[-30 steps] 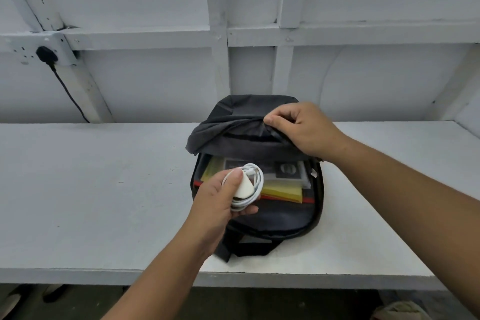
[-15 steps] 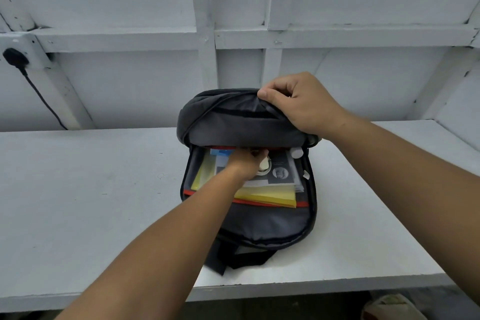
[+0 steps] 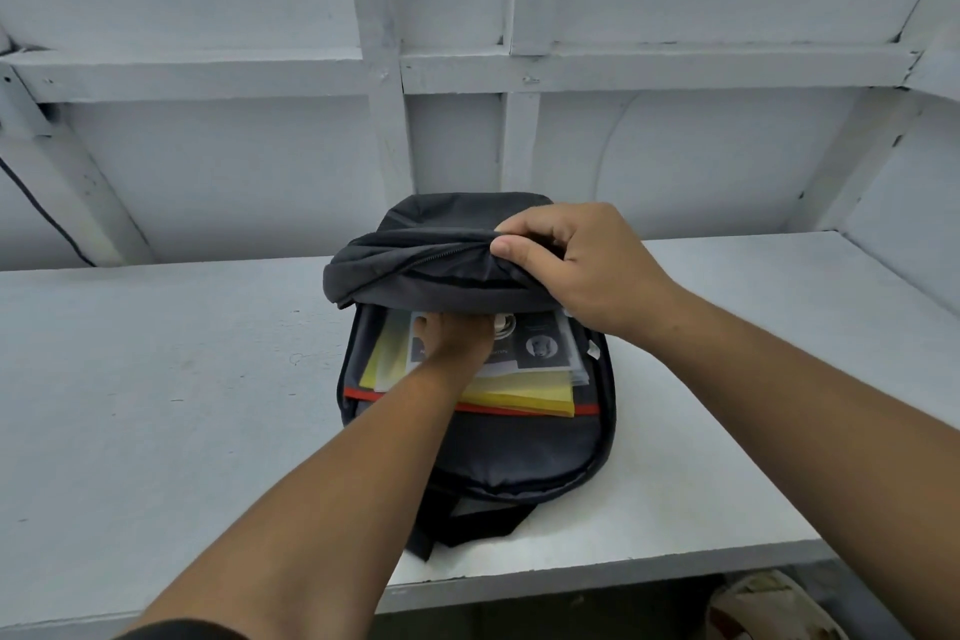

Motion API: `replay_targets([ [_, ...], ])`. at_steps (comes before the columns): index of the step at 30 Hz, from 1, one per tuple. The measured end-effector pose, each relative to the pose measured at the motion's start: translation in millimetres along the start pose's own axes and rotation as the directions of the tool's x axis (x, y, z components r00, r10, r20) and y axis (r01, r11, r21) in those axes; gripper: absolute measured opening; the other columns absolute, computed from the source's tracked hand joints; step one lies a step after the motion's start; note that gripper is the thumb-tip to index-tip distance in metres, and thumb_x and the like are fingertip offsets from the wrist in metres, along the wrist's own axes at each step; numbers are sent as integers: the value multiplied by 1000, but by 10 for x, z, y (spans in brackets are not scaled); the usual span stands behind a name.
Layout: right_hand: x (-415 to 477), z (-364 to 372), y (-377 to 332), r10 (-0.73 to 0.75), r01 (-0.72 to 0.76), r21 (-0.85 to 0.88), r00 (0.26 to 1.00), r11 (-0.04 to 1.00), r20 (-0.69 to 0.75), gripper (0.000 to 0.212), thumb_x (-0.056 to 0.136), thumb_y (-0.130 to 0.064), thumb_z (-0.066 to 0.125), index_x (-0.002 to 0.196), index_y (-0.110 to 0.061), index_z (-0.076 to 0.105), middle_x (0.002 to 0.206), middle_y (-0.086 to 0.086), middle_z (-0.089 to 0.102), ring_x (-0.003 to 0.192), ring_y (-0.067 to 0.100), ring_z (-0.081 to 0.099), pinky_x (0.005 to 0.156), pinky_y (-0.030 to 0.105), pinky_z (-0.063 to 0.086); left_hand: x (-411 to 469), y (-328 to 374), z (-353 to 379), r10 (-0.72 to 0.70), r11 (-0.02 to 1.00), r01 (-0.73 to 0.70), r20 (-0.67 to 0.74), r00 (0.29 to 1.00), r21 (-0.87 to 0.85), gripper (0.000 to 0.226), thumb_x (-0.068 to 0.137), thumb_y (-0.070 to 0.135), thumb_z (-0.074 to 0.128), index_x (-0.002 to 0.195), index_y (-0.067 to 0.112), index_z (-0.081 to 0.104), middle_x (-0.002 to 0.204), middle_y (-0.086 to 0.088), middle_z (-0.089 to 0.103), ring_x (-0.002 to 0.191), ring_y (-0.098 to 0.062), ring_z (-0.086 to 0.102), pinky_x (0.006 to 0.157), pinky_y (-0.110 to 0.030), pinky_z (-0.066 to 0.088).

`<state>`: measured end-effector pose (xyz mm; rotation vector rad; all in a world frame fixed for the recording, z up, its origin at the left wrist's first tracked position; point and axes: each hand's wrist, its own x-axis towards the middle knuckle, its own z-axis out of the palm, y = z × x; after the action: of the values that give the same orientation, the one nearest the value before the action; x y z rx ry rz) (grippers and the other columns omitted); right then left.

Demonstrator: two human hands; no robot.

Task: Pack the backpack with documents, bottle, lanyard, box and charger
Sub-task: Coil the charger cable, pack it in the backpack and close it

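White surface (image 3: 156,405) | right hand (image 3: 587,270) pinches backpack (image 3: 519,452) flap (image 3: 415,276) raised, clearing the opening | left hand (image 3: 457,340) inside beside charger (image 3: 503,326), atop documents (image 3: 519,395); grip hidden, cannot tell

Backpack (image 3: 519,452): dark matt woven cloth. Documents (image 3: 524,392): yellow paper, glossy clear sleeves. Table (image 3: 171,379): white-painted, scuffed, matt.

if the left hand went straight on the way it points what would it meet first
Likely the backpack lining, under the flap the right hand grips. The left hand points into the opening over the documents, charger beside it; depth is hidden.
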<state>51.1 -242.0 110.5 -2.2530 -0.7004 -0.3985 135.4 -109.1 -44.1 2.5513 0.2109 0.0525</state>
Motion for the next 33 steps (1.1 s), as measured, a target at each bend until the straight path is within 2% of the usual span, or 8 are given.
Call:
replay_targets([
  [6, -185, 109, 46, -16, 16, 1, 1000, 1000, -19, 17, 99, -28, 60, 98, -21, 75, 84, -18, 69, 83, 5, 66, 74, 23, 50, -2, -222, 75, 18, 978, -40, -107, 994, -205, 53, 97, 47, 53, 143, 22, 44, 138, -7, 55, 126, -30, 52, 106, -46, 44],
  [11, -537, 305, 138, -83, 80, -69, 996, 994, -40, 16, 98, -27, 62, 97, -18, 75, 88, -10, 73, 82, 8, 65, 75, 35, 51, -344, -458, 22, 79, 997, -78, 197, 977, -15, 52, 104, 35, 46, 150, 12, 40, 150, -11, 48, 137, -28, 46, 111, -33, 35],
  [14, -868, 482, 231, -117, 118, -169, 993, 979, 15, 24, 100, -37, 54, 104, -23, 73, 98, -14, 73, 86, 10, 64, 78, 35, 48, -726, -704, -149, 257, 964, -266, 220, 941, 11, 54, 104, 42, 23, 153, 23, 34, 158, -3, 40, 142, -23, 39, 116, -29, 30],
  [22, -1565, 934, 650, -97, 168, -282, 964, 945, 249, 23, 105, -40, 44, 121, -32, 59, 117, -20, 61, 105, 4, 56, 91, 28, 39, -1392, -1644, -876, 581, 811, -583, 190, 792, -46, 52, 96, 67, 32, 124, 40, 66, 143, 29, 51, 141, 4, 37, 114, -14, 30],
  [26, -1570, 966, 679, -88, 147, -231, 965, 962, 247, 20, 102, -41, 53, 118, -33, 61, 119, -22, 60, 111, 1, 54, 95, 27, 37, -1333, -1865, -1104, 305, 918, -307, -50, 951, -250, 15, 92, 34, 69, 98, 45, 78, 106, 29, 74, 103, 5, 69, 86, -12, 53],
  [28, -1450, 837, 666, -57, 101, -136, 954, 986, 295, 18, 101, -43, 53, 111, -33, 63, 114, -23, 61, 110, 0, 54, 96, 29, 39, -1095, -1882, -1130, 140, 958, -162, -109, 984, -237, 25, 92, 22, 70, 88, 46, 74, 87, 21, 77, 83, -4, 74, 77, -25, 60],
  [31, -1008, 600, 777, -64, 113, -156, 955, 981, 289, 18, 99, -40, 55, 107, -27, 65, 108, -15, 64, 104, 7, 57, 92, 36, 46, -556, -1882, -1141, 47, 967, -63, -69, 996, -246, 17, 95, 23, 68, 107, 31, 75, 100, 6, 78, 88, -11, 73, 89, -41, 60],
  [33, -615, 434, 1032, -18, 103, -293, 961, 951, 277, 35, 94, -46, 61, 122, -26, 62, 125, -8, 62, 116, 14, 55, 101, 39, 45, -198, -1839, -1105, 31, 973, -34, -17, 999, -227, 30, 97, 22, 64, 127, 20, 69, 118, -4, 75, 99, -19, 71, 97, -43, 57],
])
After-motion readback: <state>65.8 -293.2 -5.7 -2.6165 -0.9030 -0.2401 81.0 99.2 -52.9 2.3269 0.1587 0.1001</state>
